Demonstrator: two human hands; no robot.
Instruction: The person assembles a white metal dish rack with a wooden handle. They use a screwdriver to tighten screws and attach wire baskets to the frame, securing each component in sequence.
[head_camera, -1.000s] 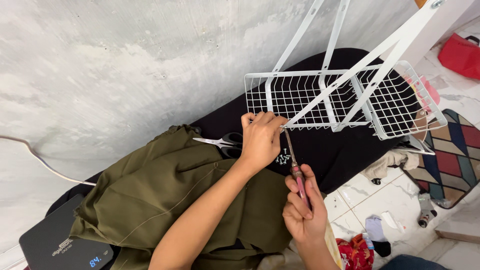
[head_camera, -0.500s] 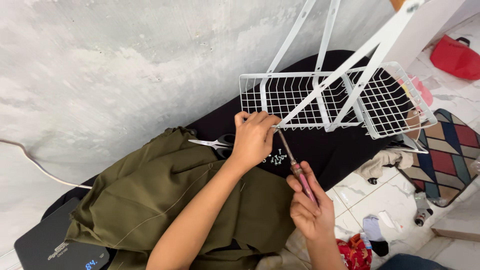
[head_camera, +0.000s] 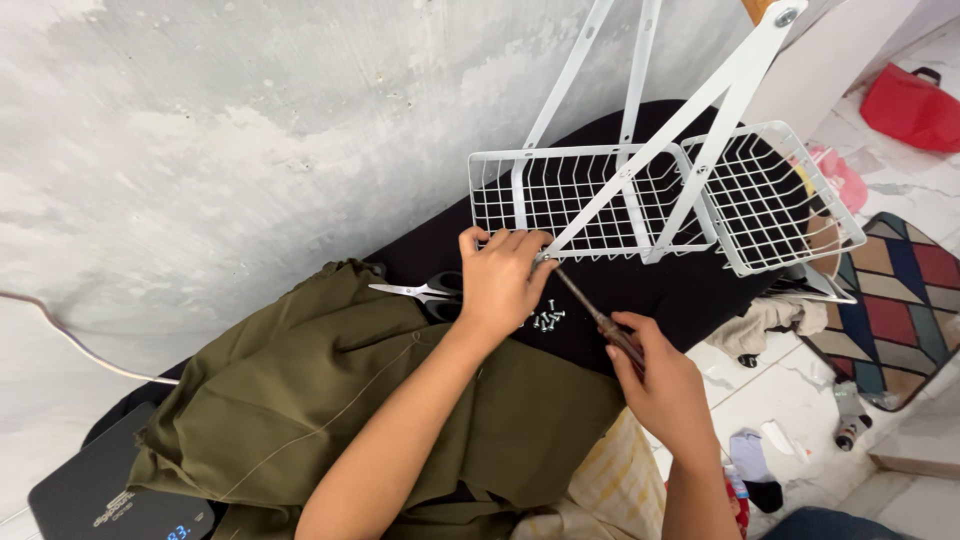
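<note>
Head view: the left hand (head_camera: 505, 285) has its fingers (head_camera: 500, 243) curled shut on the lower front corner of the white wire basket (head_camera: 590, 200), pinning it where a flat white strut (head_camera: 660, 130) crosses the rim, so the joint stays put. The right hand (head_camera: 665, 385) is closed around the handle of a screwdriver (head_camera: 590, 315), whose shaft slants up to that same corner; its tip seems to sit on a screw there, though it is too small to be sure. Loose screws (head_camera: 547, 318) lie just beside the left hand on the black cloth (head_camera: 660, 290), within reach. Scissors (head_camera: 425, 291) rest near the wrist, beside an olive garment (head_camera: 300, 400).
</note>
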